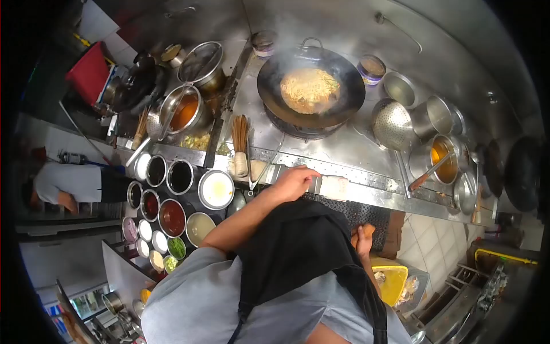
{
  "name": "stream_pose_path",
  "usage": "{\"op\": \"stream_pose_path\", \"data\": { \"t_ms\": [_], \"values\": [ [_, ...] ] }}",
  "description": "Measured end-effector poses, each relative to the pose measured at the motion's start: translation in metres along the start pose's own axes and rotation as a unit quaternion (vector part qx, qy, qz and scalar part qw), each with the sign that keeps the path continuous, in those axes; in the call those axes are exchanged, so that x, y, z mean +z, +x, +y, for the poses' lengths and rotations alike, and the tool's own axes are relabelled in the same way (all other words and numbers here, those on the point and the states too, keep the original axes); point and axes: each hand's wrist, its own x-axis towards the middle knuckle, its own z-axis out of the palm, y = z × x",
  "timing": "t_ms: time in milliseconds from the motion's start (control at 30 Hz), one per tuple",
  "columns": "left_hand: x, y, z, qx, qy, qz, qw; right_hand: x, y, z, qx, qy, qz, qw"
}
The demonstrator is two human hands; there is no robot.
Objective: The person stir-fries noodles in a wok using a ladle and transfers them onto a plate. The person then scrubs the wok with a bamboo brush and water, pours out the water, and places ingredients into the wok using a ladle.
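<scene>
My left hand (293,183) is at the stove's front edge, its fingers curled in over a small metal fitting; what they grip, if anything, is hidden. Just to its right lies a folded pale cloth (334,188). Low beside the black apron, my right hand (362,239) has its fingers drawn together, and I cannot make out anything in them. Beyond both hands a large black wok (272,94) rests on the burner, with steam rising from it. In the wok lies a round, flat mass of noodles (310,90).
A perforated ladle (393,123) and a metal pot of orange liquid (431,153) stand right of the wok. On the left are a bamboo brush (240,146), several sauce containers (172,217) and a strainer pot (195,117). A yellow bin (395,281) is low right. Another person (71,182) is far left.
</scene>
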Motion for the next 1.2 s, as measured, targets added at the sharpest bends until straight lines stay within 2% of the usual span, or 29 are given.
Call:
{"op": "stream_pose_path", "data": {
  "t_ms": [33, 67, 100, 167, 233, 267, 367, 433, 533, 567, 633, 667, 767, 800, 900, 933, 967, 1033, 1067, 1100, 1133, 1167, 1200],
  "values": [
    [-0.006, -0.007, -0.017, 0.005, 0.005, -0.012, 1.0, -0.015, 0.006, 0.058, 0.013, -0.066, 0.033, 0.997],
    [-0.024, -0.015, -0.021, -0.038, 0.0, -0.077, 0.996, -0.024, -0.007, 0.094, 0.019, -0.103, 0.035, 0.994],
    [-0.023, -0.025, -0.06, 0.017, 0.08, -0.07, 0.994, -0.033, -0.013, 0.112, 0.024, -0.14, 0.036, 0.989],
    [-0.049, -0.043, -0.073, -0.032, 0.092, -0.099, 0.99, -0.011, -0.047, 0.061, 0.227, -0.185, 0.111, 0.95],
    [-0.075, -0.057, -0.073, -0.108, 0.081, -0.138, 0.981, 0.008, -0.064, 0.036, 0.318, -0.221, 0.135, 0.912],
    [-0.08, -0.063, -0.079, -0.121, 0.071, -0.141, 0.98, 0.01, -0.064, 0.042, 0.31, -0.239, 0.127, 0.911],
    [-0.082, -0.071, -0.093, -0.139, 0.058, -0.159, 0.976, 0.032, -0.065, 0.014, 0.197, -0.18, 0.051, 0.962],
    [-0.074, -0.072, -0.097, -0.128, 0.074, -0.178, 0.973, 0.034, -0.046, 0.039, 0.108, -0.164, 0.019, 0.98],
    [-0.062, -0.064, -0.08, -0.11, 0.054, -0.151, 0.981, 0.037, -0.002, 0.038, 0.05, -0.202, -0.025, 0.978],
    [-0.058, -0.062, -0.074, -0.099, 0.052, -0.134, 0.985, 0.039, 0.01, 0.033, 0.035, -0.162, -0.033, 0.986],
    [-0.036, -0.058, -0.082, -0.122, -0.034, -0.089, 0.988, 0.047, 0.026, 0.018, 0.009, -0.082, -0.051, 0.995],
    [-0.021, -0.059, -0.089, -0.134, -0.079, -0.069, 0.985, 0.051, 0.025, -0.003, 0.043, -0.089, -0.035, 0.994],
    [0.009, -0.075, -0.103, -0.151, -0.006, -0.047, 0.987, 0.034, 0.026, -0.018, 0.018, -0.114, -0.042, 0.992],
    [0.027, -0.084, -0.118, -0.178, 0.028, -0.062, 0.982, 0.021, 0.037, 0.007, 0.019, -0.161, 0.0, 0.987],
    [0.081, -0.127, -0.168, -0.262, -0.063, -0.076, 0.96, -0.019, 0.021, 0.027, 0.007, -0.143, -0.023, 0.989],
    [0.093, -0.14, -0.161, -0.38, -0.135, -0.053, 0.914, -0.047, 0.038, 0.085, 0.026, -0.163, -0.032, 0.986],
    [0.106, -0.158, -0.154, -0.491, -0.203, -0.028, 0.847, -0.064, 0.024, 0.099, 0.039, -0.147, -0.022, 0.988],
    [0.149, -0.222, -0.21, -0.552, -0.171, -0.043, 0.815, -0.09, -0.008, 0.116, 0.067, -0.118, -0.001, 0.991],
    [0.162, -0.261, -0.225, -0.386, 0.101, -0.214, 0.891, -0.113, -0.018, 0.145, 0.101, -0.148, 0.006, 0.984],
    [0.177, -0.301, -0.238, -0.166, 0.356, -0.356, 0.848, -0.138, -0.029, 0.174, 0.135, -0.179, 0.013, 0.974],
    [0.201, -0.332, -0.261, -0.269, 0.22, -0.295, 0.89, -0.16, -0.045, 0.191, 0.206, -0.213, 0.002, 0.955],
    [0.21, -0.365, -0.26, -0.249, 0.148, -0.264, 0.92, -0.175, -0.057, 0.203, 0.273, -0.245, -0.01, 0.93],
    [0.214, -0.38, -0.256, -0.228, 0.073, -0.231, 0.943, -0.18, -0.073, 0.206, 0.274, -0.3, 0.011, 0.914]
  ]
}}
